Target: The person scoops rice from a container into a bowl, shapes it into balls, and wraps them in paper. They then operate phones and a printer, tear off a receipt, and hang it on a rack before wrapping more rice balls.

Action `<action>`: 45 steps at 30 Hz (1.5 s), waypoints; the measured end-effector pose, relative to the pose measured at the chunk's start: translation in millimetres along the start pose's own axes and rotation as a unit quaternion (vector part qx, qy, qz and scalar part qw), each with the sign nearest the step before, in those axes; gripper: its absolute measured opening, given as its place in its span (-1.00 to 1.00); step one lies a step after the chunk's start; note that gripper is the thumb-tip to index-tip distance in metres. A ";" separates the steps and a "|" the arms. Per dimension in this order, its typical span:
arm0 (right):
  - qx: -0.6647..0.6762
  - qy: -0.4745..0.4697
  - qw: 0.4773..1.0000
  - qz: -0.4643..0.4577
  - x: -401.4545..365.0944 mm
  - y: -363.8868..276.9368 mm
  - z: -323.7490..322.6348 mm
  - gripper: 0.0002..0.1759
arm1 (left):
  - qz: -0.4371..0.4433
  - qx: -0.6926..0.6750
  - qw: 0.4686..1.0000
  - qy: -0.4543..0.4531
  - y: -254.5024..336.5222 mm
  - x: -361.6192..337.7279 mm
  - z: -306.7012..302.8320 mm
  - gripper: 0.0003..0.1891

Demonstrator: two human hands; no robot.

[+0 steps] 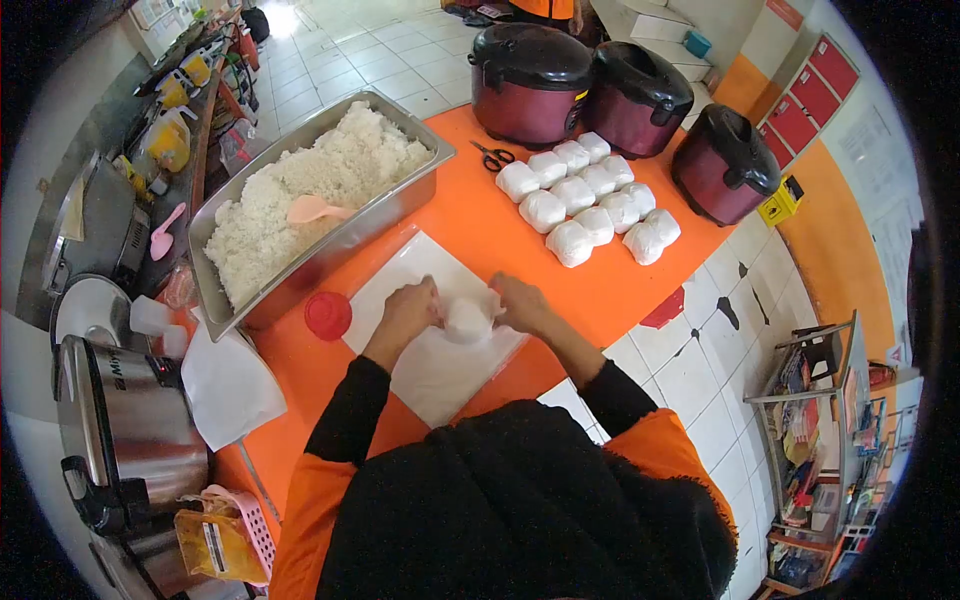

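A round portion of white rice (467,320) rests on white paper sheets (425,375) on the orange table. My left hand (408,312) is at its left side with curled fingers, and my right hand (522,303) is at its right side, fingers bent together at the paper's edge. The fingertips of both are too small to make out fully, but each seems to pinch the paper. To the left lies a red round bowl (328,316). A large metal tray (438,152) holds loose rice and a pink scoop (316,209).
Several white wrapped bundles (573,193) stand in rows at the back right, beside black scissors (493,157). Rice cookers (530,85) line the table's far edge. More paper (232,385) and a steel cooker (140,410) are at the left. A person (548,10) stands beyond.
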State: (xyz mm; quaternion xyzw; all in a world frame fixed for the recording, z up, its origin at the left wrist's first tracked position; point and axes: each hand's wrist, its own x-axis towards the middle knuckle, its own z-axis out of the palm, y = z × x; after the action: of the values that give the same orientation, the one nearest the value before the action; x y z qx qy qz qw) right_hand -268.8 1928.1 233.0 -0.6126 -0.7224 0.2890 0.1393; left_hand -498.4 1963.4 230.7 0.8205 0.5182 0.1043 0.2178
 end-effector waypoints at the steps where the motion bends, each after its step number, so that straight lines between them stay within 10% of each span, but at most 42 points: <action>1: -0.041 0.009 0.999 -0.029 8.9 1.6 0.7 -0.66 | 0.026 0.084 0.995 0.048 5.7 7.9 -2.8 -0.76; 7: -0.157 -0.012 0.982 -0.104 23.1 5.5 11.0 -0.79 | 0.238 0.164 0.957 -0.021 -0.4 18.3 2.7 -0.82; 19: 0.076 0.256 0.964 -0.013 -41.8 -5.5 81.2 -0.71 | 0.018 -0.023 0.961 0.273 31.1 -71.1 86.8 -0.51; 24: 0.429 0.262 0.858 0.102 -24.8 -11.3 96.0 -0.49 | -0.123 -0.323 0.931 0.114 78.1 -77.0 66.8 -0.40; 25: 0.390 0.278 0.873 0.088 -21.2 -12.7 85.7 -0.48 | -0.141 -0.374 0.914 0.062 85.8 -73.4 63.7 -0.38; 28: 0.328 0.282 0.898 0.077 -36.0 -41.6 27.1 -0.44 | 0.120 0.044 0.978 0.167 98.2 -72.0 74.9 -0.36; 34: 0.410 0.247 0.876 0.061 -47.2 -25.1 -3.1 -0.38 | 0.036 -0.556 0.808 0.191 135.2 -30.6 59.3 -0.41; 41: 0.278 0.142 0.947 0.075 -54.4 51.0 -54.6 -0.45 | -0.092 -0.690 0.718 -0.005 157.8 9.8 70.0 -0.62; 44: 0.251 0.128 0.957 0.069 -49.4 72.1 -61.5 -0.44 | 0.157 -0.310 0.935 0.066 151.1 15.9 82.2 -0.61; 45: 0.239 0.137 0.959 0.065 -47.6 78.4 -61.7 -0.43 | 0.007 -0.576 0.818 0.004 161.2 19.2 83.4 -0.61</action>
State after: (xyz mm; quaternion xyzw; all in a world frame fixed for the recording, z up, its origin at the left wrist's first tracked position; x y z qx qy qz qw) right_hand -161.5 1903.9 243.2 -0.6406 -0.5650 0.3749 0.3605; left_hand -327.1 1900.5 231.0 0.5485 0.3591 0.3880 0.6477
